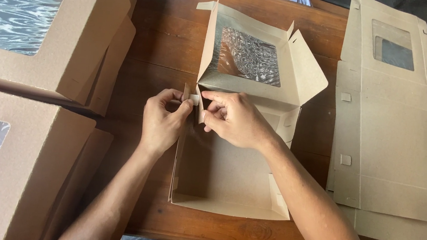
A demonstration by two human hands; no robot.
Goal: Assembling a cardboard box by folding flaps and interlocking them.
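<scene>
Wooden table (163, 42): both hands, left (163, 120) and right (234, 118), pinch the half-folded box's (223, 178) far-left corner tab.

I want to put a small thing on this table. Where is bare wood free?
Bare wooden table shows between the stacked finished boxes and the open box, above the left hand. A narrow strip lies between open box and flat cardboard sheets. The left and right edges are crowded.
</scene>
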